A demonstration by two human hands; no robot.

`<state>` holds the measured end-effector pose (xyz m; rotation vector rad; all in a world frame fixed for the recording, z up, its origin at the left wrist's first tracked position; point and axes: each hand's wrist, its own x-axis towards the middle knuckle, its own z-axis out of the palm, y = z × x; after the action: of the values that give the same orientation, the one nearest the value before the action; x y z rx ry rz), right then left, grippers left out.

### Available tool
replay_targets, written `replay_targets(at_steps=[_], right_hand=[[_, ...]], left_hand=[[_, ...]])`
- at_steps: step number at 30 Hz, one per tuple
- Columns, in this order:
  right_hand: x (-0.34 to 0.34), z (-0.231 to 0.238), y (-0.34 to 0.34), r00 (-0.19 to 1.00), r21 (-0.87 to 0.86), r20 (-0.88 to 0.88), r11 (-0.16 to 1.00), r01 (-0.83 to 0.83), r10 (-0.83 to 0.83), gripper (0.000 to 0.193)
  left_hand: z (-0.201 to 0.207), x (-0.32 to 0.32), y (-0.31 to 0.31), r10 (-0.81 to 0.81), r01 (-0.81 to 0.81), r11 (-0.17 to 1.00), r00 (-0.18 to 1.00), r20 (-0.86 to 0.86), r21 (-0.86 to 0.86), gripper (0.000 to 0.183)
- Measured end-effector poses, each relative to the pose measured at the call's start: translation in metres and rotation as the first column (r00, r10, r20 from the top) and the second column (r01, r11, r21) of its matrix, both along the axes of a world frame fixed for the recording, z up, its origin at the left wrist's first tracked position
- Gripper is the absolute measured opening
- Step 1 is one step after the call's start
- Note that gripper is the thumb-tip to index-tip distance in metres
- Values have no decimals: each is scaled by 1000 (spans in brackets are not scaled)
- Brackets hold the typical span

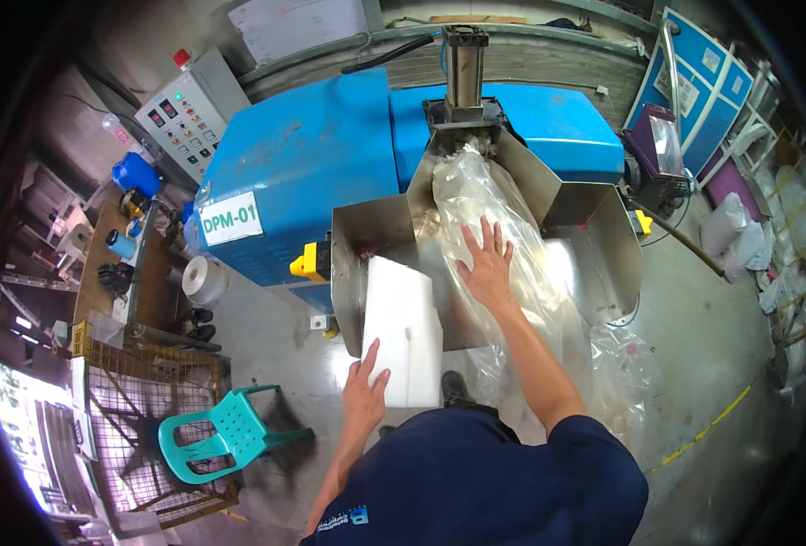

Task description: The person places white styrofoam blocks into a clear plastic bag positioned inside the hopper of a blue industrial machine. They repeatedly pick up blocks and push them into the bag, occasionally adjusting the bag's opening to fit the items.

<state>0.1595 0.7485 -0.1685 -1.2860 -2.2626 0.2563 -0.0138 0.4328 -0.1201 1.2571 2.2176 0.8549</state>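
**Left hand [365, 391] at a white block [401, 337], right hand [488, 268] on clear film [476, 187]**

The left hand is loosely spread, fingers against the block's near left edge; the block leans out of a bare steel trough [367, 232] ahead. Farther forward, the right hand lies palm down, fingers splayed, on the film, which trails from beyond its fingertips back past the forearm toward the grey floor [685, 364]. Left of the left hand stand a green chair [230, 432] and, past it, a wire cage [148, 391]. Well right of the right hand, a yellow line [708, 432] marks the floor. Beyond both hands sits a blue machine [303, 136], with a control cabinet [180, 114] farther left.
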Motion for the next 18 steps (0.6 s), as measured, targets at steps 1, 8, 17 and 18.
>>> replay_targets(at_steps=[1, 8, 17, 18], right_hand=[[-8, -10, 13, 1000, -8, 21, 1000, 4, -4, 90], [-25, -100, 95, 983, 83, 125, 988, 126, -136, 88], [-56, -101, 183, 960, -62, 259, 990, 125, -105, 68], [-62, -103, 194, 957, -54, 273, 991, 120, -101, 65]], left_hand=[[3, -1, 7, 22, -22, 999, 1000, -17, -30, 65], [-22, -11, 70, 56, -56, 998, 998, -20, 0, 63], [-53, -27, 128, 103, -94, 994, 955, 279, -47, 67], [-69, -27, 130, 98, -90, 995, 949, 298, -40, 67]])
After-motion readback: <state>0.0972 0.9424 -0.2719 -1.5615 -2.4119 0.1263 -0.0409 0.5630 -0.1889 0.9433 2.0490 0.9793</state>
